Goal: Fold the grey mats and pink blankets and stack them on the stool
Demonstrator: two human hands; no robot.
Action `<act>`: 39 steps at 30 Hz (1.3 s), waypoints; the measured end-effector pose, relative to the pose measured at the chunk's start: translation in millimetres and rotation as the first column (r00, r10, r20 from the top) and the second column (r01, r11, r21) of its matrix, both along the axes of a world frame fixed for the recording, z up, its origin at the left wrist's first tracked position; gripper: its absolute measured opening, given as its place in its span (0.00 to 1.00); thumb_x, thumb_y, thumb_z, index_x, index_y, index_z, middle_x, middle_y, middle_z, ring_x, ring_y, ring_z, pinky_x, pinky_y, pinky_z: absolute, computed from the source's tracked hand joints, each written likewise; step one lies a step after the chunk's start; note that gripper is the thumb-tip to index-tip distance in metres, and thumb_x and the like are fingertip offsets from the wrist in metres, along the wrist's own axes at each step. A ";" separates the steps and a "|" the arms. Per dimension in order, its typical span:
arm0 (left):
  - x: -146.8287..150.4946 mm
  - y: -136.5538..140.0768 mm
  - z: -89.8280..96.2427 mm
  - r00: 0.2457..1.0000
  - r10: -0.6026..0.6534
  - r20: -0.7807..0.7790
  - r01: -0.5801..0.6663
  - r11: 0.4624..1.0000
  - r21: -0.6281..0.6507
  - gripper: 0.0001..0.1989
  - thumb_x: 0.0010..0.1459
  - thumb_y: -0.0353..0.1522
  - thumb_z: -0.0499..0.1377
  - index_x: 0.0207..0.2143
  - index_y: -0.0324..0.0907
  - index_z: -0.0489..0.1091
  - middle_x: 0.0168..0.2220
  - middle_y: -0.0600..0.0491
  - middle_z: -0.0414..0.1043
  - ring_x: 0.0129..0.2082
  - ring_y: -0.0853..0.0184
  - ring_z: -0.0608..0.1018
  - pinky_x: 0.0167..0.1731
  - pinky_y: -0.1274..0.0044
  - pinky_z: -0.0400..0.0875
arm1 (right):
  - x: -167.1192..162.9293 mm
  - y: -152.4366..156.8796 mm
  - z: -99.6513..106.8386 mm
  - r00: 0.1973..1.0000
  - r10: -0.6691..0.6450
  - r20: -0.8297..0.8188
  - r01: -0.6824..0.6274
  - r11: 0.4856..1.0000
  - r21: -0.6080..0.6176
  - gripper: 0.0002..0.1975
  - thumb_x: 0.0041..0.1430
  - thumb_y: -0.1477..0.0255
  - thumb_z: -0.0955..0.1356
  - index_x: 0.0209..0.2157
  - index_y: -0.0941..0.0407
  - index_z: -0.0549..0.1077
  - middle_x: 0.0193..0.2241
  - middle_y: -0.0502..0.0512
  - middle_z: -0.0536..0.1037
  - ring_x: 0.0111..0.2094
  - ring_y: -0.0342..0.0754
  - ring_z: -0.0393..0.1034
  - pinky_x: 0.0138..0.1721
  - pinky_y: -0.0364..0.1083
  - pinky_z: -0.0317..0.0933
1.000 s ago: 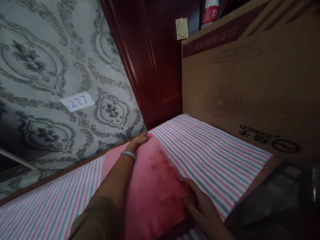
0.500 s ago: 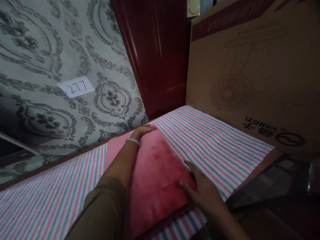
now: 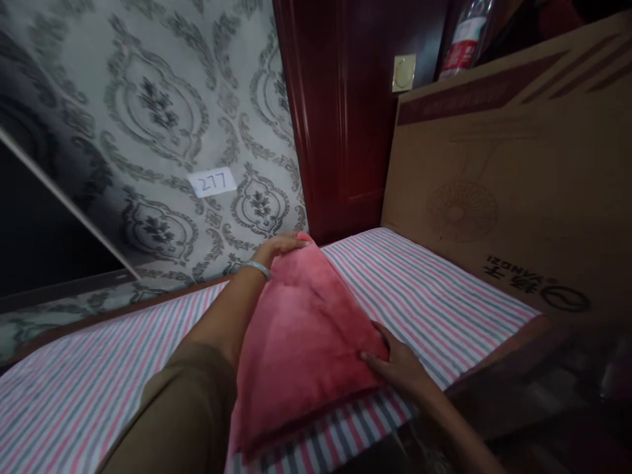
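A pink-red plush cloth (image 3: pixel 301 336), folded flat into layers, lies on a striped sheet (image 3: pixel 415 283). My left hand (image 3: pixel 284 245), with a light bangle at the wrist, reaches across to the far corner of the cloth and grips it, fingers curled over the edge. Near the right corner, my right hand (image 3: pixel 392 359) pinches the cloth, thumb on top and the other fingers at its outer edge. The far corner is slightly raised between the fingers. Both hands partly hide the edges they hold.
Along the back is a patterned wall (image 3: pixel 162 105) bearing a paper marked 277 (image 3: pixel 213 182). A dark red door panel (image 3: pixel 340 131) meets a large cardboard box (image 3: pixel 518 178) on the right. Behind the box top stands a plastic bottle (image 3: pixel 464 43). A dark screen-like panel (image 3: pixel 44 230) is at left.
The far corner of the cloth has been lifted a little by my left hand, and its near edge has shifted. My right hand stays at the right corner. The view has tilted and turned left.
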State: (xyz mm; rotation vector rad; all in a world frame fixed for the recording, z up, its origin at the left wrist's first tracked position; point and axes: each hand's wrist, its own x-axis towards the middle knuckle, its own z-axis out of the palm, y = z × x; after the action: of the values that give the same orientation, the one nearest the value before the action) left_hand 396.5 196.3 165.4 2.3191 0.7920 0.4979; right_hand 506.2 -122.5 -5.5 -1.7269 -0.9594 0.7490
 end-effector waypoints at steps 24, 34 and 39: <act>-283.1 -130.8 98.6 0.797 0.113 0.593 -0.486 0.703 0.519 0.10 0.58 0.36 0.60 0.33 0.45 0.60 0.34 0.59 0.64 0.37 0.69 0.68 0.39 0.76 0.66 | -13.8 46.4 207.5 0.324 -0.525 0.787 -0.349 0.707 0.615 0.21 0.50 0.75 0.66 0.48 0.54 0.70 0.46 0.62 0.73 0.48 0.61 0.65 0.49 0.57 0.60; -348.7 -215.8 -165.3 0.969 0.247 0.006 -0.201 0.773 0.602 0.11 0.64 0.26 0.47 0.31 0.44 0.64 0.34 0.49 0.71 0.35 0.63 0.74 0.37 0.71 0.73 | -46.2 -19.7 -31.4 0.313 -0.214 0.925 -0.472 0.811 0.347 0.21 0.51 0.83 0.63 0.47 0.58 0.71 0.43 0.62 0.73 0.47 0.59 0.65 0.47 0.56 0.61; -361.5 -219.9 -150.8 0.971 0.234 0.037 -0.222 0.844 0.488 0.07 0.63 0.29 0.50 0.30 0.44 0.60 0.33 0.52 0.68 0.33 0.66 0.74 0.34 0.74 0.72 | -39.7 -31.8 -28.6 0.367 -0.161 0.916 -0.510 0.789 0.343 0.21 0.59 0.78 0.64 0.54 0.56 0.69 0.47 0.62 0.73 0.50 0.59 0.66 0.50 0.57 0.61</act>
State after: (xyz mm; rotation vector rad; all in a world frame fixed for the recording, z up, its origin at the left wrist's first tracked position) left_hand 35.0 -23.6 14.6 2.7079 1.0609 0.8640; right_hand 466.5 -154.3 -34.1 -1.3578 -1.9500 -0.5701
